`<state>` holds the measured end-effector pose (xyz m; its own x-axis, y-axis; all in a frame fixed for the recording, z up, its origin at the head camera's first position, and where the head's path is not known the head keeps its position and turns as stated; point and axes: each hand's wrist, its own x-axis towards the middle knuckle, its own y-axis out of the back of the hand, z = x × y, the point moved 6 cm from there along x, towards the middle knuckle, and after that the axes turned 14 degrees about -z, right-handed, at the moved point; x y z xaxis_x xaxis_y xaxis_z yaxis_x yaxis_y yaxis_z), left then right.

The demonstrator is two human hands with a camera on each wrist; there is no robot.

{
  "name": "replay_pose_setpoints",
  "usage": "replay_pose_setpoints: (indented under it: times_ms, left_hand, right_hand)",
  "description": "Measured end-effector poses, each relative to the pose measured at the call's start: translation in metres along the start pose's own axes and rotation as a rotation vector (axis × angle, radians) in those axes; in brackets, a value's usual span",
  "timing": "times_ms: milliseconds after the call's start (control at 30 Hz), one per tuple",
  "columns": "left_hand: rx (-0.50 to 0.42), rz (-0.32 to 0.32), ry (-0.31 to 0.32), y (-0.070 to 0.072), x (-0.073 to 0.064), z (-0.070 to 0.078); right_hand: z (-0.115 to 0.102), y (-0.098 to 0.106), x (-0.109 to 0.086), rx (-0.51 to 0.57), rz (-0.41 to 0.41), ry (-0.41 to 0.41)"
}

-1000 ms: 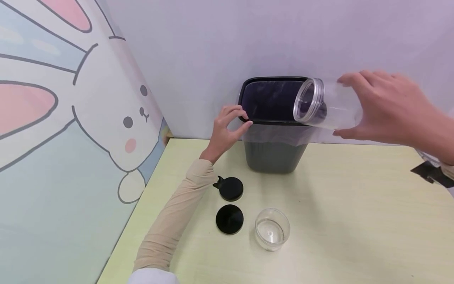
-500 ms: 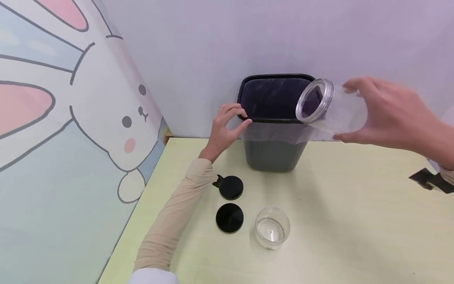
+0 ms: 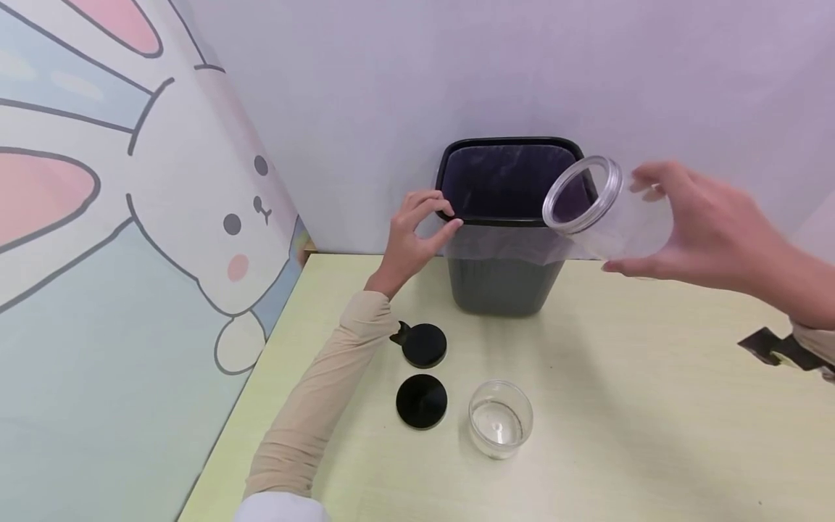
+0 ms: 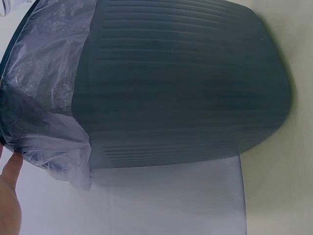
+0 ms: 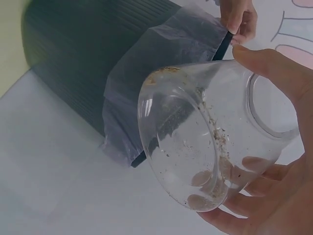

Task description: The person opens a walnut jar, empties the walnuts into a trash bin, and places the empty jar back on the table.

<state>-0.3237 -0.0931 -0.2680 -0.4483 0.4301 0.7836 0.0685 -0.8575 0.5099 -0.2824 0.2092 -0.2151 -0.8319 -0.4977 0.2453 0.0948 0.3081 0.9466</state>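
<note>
My right hand (image 3: 711,225) grips a clear plastic jar (image 3: 609,206), fingers and thumb round its body. The jar is tilted, its uncapped mouth at the right side of the bin's rim. In the right wrist view, brown crumbs cling inside the jar (image 5: 186,137) near its base. My left hand (image 3: 414,232) pinches the near-left corner of the black rim of a dark grey trash bin (image 3: 505,283). A thin translucent liner (image 4: 49,98) folds down over the outside of the bin. The bin's bottom is hidden in the head view.
On the pale table (image 3: 652,406) lie a black round lid with a small tab (image 3: 425,346), a plain black round lid (image 3: 421,402) and a short clear container (image 3: 500,419). Behind the bin rises a pale wall (image 3: 359,109); a rabbit mural (image 3: 189,203) covers the left wall.
The right hand has lowered a little, and the jar has turned so that its mouth faces more upward. The left hand keeps its hold on the rim.
</note>
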Motion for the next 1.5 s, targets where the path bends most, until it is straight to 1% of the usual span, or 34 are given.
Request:
replay_pose_setpoints:
  times_ms: [267, 400, 500, 567, 700, 733, 767, 833, 967, 1033, 1300, 1500]
  left_hand:
    - [0.010, 0.005, -0.023, -0.001, 0.002, 0.003]
    - [0.007, 0.002, -0.020, -0.001, 0.003, 0.004]
    - [0.002, 0.000, -0.013, -0.002, 0.002, 0.001]
    - [0.001, 0.000, -0.014, -0.004, 0.001, -0.006]
    - [0.005, -0.004, -0.008, -0.010, -0.002, -0.026]
    - [0.007, -0.005, -0.003, -0.011, -0.003, -0.030]
    - [0.008, -0.005, 0.002, -0.012, -0.004, -0.030]
    - [0.006, -0.002, 0.009, -0.009, -0.003, -0.022]
    - [0.003, 0.006, 0.001, -0.003, 0.000, 0.000]
    - [0.005, 0.007, -0.002, -0.001, 0.000, 0.005]
    - [0.010, 0.016, -0.007, 0.001, -0.001, 0.003]
    - [0.000, 0.018, -0.009, 0.000, -0.001, 0.002]
  right_hand:
    - [0.002, -0.007, -0.007, 0.074, -0.005, -0.011]
    - [0.002, -0.011, -0.009, 0.120, -0.006, -0.018]
    - [0.002, -0.014, -0.010, 0.147, 0.000, -0.016]
    - [0.002, -0.016, -0.010, 0.169, 0.005, -0.015]
    - [0.000, -0.020, -0.011, 0.202, 0.032, -0.010]
    - [0.000, -0.021, -0.011, 0.211, 0.038, -0.008]
    - [-0.001, -0.023, -0.011, 0.222, 0.044, -0.002]
    - [-0.001, -0.027, -0.011, 0.239, 0.056, 0.009]
    - [-0.002, -0.036, -0.013, 0.272, 0.057, 0.015]
    - [-0.003, -0.040, -0.014, 0.278, 0.061, 0.012]
    - [-0.009, -0.050, -0.015, 0.318, 0.078, 0.055]
    - [-0.010, -0.056, -0.015, 0.358, 0.067, 0.050]
